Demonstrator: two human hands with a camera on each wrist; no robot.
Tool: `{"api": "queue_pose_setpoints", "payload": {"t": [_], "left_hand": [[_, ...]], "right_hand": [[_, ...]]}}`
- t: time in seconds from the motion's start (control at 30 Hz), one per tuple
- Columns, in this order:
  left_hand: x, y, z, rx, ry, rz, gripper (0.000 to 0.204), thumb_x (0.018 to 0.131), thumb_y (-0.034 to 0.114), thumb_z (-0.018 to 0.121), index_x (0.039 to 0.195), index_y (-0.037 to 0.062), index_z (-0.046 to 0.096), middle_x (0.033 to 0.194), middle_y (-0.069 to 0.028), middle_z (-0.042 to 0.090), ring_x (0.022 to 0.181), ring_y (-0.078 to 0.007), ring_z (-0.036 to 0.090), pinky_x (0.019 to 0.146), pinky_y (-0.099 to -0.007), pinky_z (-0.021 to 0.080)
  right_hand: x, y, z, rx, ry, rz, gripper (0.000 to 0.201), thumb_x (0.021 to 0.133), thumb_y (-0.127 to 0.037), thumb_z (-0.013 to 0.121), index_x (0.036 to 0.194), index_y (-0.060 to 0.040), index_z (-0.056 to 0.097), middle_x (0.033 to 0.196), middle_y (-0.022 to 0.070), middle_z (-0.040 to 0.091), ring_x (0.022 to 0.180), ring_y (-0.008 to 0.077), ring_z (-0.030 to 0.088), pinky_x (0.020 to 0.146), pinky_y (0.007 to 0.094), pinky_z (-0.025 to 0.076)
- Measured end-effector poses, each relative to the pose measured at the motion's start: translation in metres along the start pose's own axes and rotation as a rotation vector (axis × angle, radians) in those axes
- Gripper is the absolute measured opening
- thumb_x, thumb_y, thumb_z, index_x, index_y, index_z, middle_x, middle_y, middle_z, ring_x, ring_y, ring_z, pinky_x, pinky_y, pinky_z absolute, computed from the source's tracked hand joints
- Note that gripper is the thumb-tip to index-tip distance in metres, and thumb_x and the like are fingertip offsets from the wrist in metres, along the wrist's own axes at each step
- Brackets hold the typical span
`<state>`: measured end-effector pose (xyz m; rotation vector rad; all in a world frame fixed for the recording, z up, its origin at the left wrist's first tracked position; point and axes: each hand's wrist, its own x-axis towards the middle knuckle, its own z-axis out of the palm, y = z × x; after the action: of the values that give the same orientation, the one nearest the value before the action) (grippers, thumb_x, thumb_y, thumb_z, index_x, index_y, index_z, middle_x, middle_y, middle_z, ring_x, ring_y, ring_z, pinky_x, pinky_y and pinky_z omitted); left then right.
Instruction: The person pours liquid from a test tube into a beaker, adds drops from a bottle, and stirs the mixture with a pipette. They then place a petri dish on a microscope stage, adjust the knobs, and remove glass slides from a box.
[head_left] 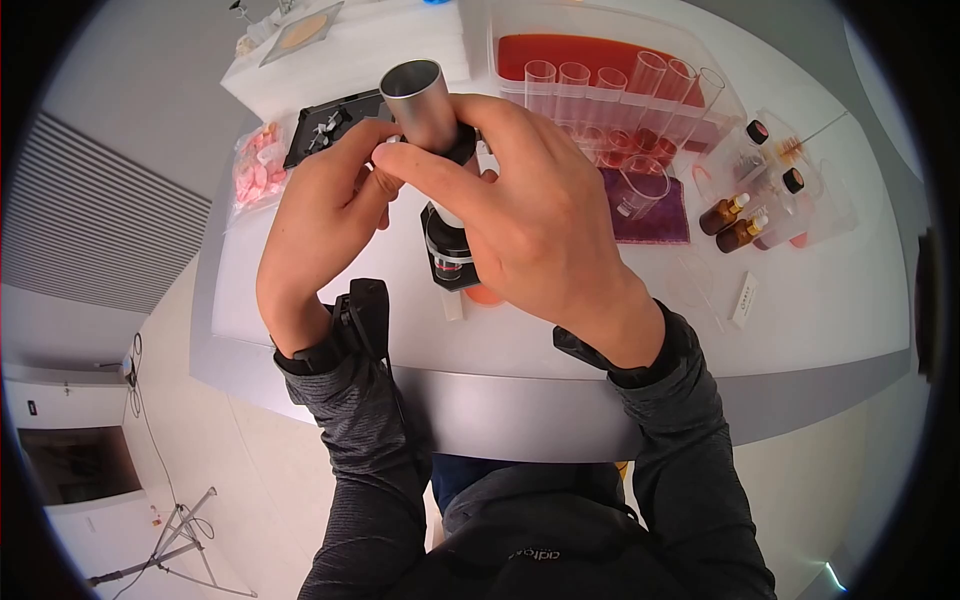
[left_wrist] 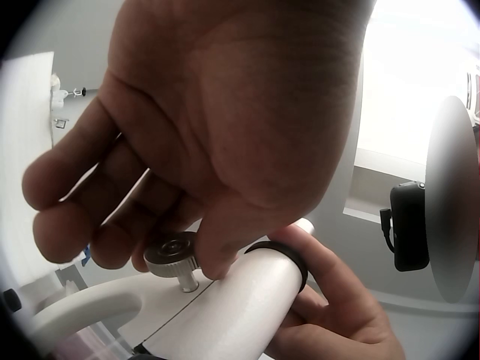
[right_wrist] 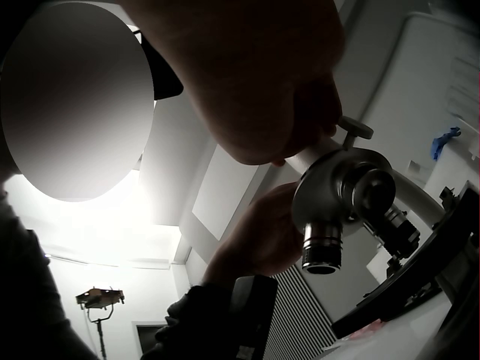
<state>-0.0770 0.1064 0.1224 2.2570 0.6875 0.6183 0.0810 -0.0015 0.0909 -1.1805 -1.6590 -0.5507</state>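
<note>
A microscope stands in front of the person, its silver tube (head_left: 424, 112) pointing up and its dark lower part (head_left: 447, 258) partly hidden by the hands. Thumb and fingers of the left hand (head_left: 322, 222) pinch a small knurled knob (left_wrist: 171, 253) on the white arm (left_wrist: 244, 311). Curled around the tube's lower part from the other side is the right hand (head_left: 545, 215), its fingers also showing behind the white arm in the left wrist view. The right wrist view shows an objective (right_wrist: 322, 249) beneath the round metal head (right_wrist: 319, 187), with a screw (right_wrist: 355, 130) above it.
Right of the microscope are a clear tub of red liquid (head_left: 600, 58), several glass tubes (head_left: 648, 76), a beaker (head_left: 645, 182) on a purple cloth (head_left: 655, 225), and brown dropper bottles (head_left: 740, 234). To the left lie a black tray (head_left: 305, 140) and a bag of pink pieces (head_left: 260, 170).
</note>
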Motion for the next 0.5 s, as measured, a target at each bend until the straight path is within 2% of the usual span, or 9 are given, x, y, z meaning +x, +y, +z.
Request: {"api": "queue_pose_setpoints", "payload": {"t": [0.1, 0.2, 0.3, 0.4, 0.5], "left_hand": [[0.0003, -0.0003, 0.0001, 0.003, 0.000, -0.003, 0.024, 0.094, 0.015, 0.059, 0.113, 0.0003, 0.057, 0.072, -0.0065, 0.060, 0.058, -0.0138, 0.058, 0.054, -0.0281, 0.045], [0.0005, -0.0013, 0.0002, 0.002, 0.000, 0.001, 0.025, 0.094, 0.015, 0.059, 0.113, 0.0003, 0.057, 0.072, -0.0067, 0.060, 0.058, -0.0140, 0.058, 0.054, -0.0283, 0.045], [0.0006, -0.0018, 0.0003, 0.000, 0.001, -0.001, 0.025, 0.093, 0.015, 0.059, 0.113, 0.0005, 0.057, 0.072, -0.0067, 0.060, 0.058, -0.0142, 0.059, 0.054, -0.0283, 0.045], [0.0005, -0.0012, 0.0000, 0.004, 0.001, 0.000, 0.025, 0.094, 0.015, 0.059, 0.113, 0.0009, 0.057, 0.072, -0.0066, 0.060, 0.058, -0.0142, 0.059, 0.054, -0.0284, 0.045], [0.0003, -0.0008, 0.0002, 0.003, 0.001, -0.001, 0.024, 0.094, 0.015, 0.059, 0.113, 0.0012, 0.057, 0.072, -0.0066, 0.060, 0.058, -0.0142, 0.059, 0.054, -0.0284, 0.046]], "right_hand": [[0.0002, 0.0004, -0.0001, 0.000, -0.001, -0.005, 0.047, 0.066, 0.000, 0.070, 0.111, -0.0135, 0.068, 0.106, 0.0117, 0.058, 0.091, 0.0271, 0.062, 0.079, 0.0387, 0.052], [0.0006, 0.0016, 0.0045, -0.006, 0.063, -0.017, 0.039, 0.073, 0.001, 0.068, 0.109, -0.0146, 0.073, 0.107, 0.0116, 0.060, 0.083, 0.0265, 0.061, 0.066, 0.0339, 0.051], [0.0003, 0.0019, 0.0051, -0.007, 0.066, -0.018, 0.039, 0.073, 0.002, 0.068, 0.108, -0.0143, 0.073, 0.107, 0.0117, 0.060, 0.083, 0.0264, 0.061, 0.066, 0.0338, 0.051], [-0.0004, 0.0015, 0.0012, 0.006, 0.008, -0.011, 0.047, 0.066, 0.000, 0.070, 0.111, -0.0135, 0.068, 0.106, 0.0115, 0.058, 0.090, 0.0271, 0.062, 0.078, 0.0384, 0.052], [-0.0007, 0.0017, 0.0012, 0.003, 0.005, -0.011, 0.046, 0.066, 0.000, 0.070, 0.111, -0.0135, 0.068, 0.106, 0.0115, 0.058, 0.090, 0.0271, 0.062, 0.078, 0.0383, 0.052]]}}
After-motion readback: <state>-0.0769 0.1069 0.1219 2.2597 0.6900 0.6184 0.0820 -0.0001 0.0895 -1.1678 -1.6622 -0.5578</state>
